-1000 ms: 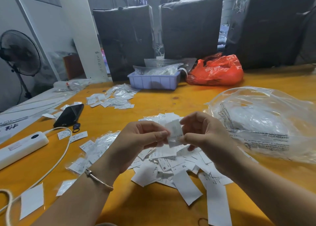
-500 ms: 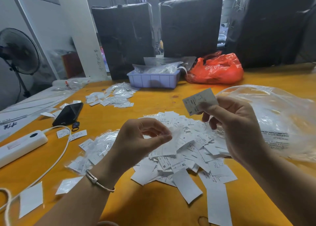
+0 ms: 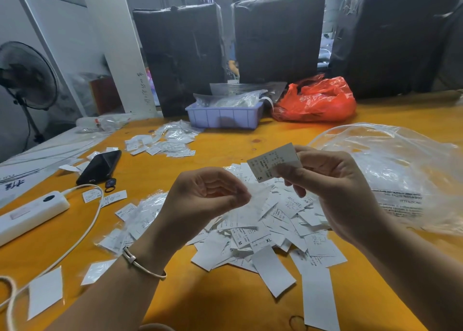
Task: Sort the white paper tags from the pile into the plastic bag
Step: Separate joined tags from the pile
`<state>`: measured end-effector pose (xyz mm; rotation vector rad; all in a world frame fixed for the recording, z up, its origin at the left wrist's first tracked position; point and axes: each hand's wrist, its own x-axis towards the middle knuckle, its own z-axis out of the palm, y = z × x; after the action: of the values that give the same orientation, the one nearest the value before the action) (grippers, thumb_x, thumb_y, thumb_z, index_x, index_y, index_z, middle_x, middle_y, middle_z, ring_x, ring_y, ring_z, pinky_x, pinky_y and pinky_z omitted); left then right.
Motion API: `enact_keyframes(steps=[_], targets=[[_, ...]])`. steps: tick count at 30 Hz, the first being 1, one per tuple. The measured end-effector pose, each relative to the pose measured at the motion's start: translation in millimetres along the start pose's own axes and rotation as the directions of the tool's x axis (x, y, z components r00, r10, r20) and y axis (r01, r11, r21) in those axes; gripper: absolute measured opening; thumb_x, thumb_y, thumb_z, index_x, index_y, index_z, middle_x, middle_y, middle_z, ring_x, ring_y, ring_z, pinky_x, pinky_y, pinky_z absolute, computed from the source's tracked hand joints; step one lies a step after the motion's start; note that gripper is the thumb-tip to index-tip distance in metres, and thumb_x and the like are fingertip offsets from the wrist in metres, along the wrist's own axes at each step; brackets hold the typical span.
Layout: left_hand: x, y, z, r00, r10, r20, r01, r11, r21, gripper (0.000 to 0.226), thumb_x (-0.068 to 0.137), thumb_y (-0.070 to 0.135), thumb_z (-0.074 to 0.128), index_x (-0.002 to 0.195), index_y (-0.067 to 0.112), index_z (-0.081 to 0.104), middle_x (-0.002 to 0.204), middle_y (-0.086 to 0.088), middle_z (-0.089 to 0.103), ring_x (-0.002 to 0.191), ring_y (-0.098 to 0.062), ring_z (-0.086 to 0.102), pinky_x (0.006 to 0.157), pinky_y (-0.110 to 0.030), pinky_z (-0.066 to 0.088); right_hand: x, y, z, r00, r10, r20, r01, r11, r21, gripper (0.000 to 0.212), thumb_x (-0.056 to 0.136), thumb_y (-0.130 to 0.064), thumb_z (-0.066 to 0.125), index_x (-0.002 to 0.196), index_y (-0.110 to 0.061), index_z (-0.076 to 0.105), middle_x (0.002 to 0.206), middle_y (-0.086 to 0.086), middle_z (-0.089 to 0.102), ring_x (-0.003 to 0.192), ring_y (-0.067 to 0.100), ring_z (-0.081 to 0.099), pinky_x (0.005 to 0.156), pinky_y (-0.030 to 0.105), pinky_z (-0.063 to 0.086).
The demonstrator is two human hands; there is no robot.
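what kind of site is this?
Probably a garment packing workshop or warehouse: size tags piled on a worktable, black-wrapped bales behind, and a clear bag.

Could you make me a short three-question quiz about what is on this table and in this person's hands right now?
1. True or false: the right hand pinches a white tag held up above the pile of tags.
2. Which size letter shows at the held tag's lower corner? A) S B) M C) XL
3. Fill in: the clear plastic bag lies on the person's ____ side of the pile.

Key: 1 true. 2 A. 3 right. The left hand has curled fingers; a blurred pale scrap sits at its fingertips, so its grip cannot be judged.
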<state>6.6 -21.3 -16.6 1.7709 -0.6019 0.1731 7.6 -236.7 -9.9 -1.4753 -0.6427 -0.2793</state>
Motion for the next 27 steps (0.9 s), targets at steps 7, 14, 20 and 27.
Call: enact_keyframes(steps=[7,14,20,27], targets=[[0.7,0.4,0.4,1.000,-0.001,-0.028,0.000,0.999,-0.039,0.021,0.068,0.015,0.080,0.085,0.004,0.072,0.084,-0.010,0.075,0.082,-0.025,0.073,0.079,-0.027,0.058,-0.4,-0.7,0.2,1.000,0.017,-0.007,-0.017,1.000,-0.014,0.015,0.076,-0.017,0.067,0.084,-0.008,0.076,0.075,0.008,0.060,0.062,0.014,0.043,0.050,0.021,0.035],[0.3,0.3,-0.7,1.000,-0.008,-0.027,0.007,0.999,-0.044,0.017,0.068,0.016,0.082,0.083,0.011,0.074,0.084,-0.009,0.075,0.082,-0.026,0.073,0.079,-0.026,0.058,-0.8,-0.6,1.0,1.000,0.018,0.021,-0.017,0.999,-0.052,0.014,0.075,-0.017,0.067,0.082,-0.008,0.075,0.068,-0.007,0.059,0.061,0.006,0.046,0.052,0.015,0.036],[0.4,2.5,-1.5,0.998,-0.059,0.035,0.062,0.995,-0.084,0.015,0.068,0.019,0.082,0.080,0.026,0.076,0.085,-0.004,0.076,0.084,-0.019,0.073,0.074,-0.022,0.057,-2.0,1.3,-0.9,0.998,-0.016,0.056,0.025,0.988,-0.156,0.012,0.079,-0.011,0.068,0.079,-0.001,0.074,0.077,0.011,0.061,0.064,0.021,0.052,0.051,0.035,0.039],[2.5,-0.8,-1.9,0.986,-0.153,0.059,0.160,0.979,-0.129,0.017,0.068,0.019,0.083,0.084,0.020,0.077,0.085,-0.009,0.076,0.073,-0.018,0.072,0.069,-0.023,0.056,-1.6,-0.3,-4.4,0.995,-0.080,0.053,0.089,0.981,-0.174,0.015,0.076,-0.010,0.066,0.073,0.003,0.073,0.076,0.019,0.059,0.073,0.042,0.053,0.060,0.058,0.040]])
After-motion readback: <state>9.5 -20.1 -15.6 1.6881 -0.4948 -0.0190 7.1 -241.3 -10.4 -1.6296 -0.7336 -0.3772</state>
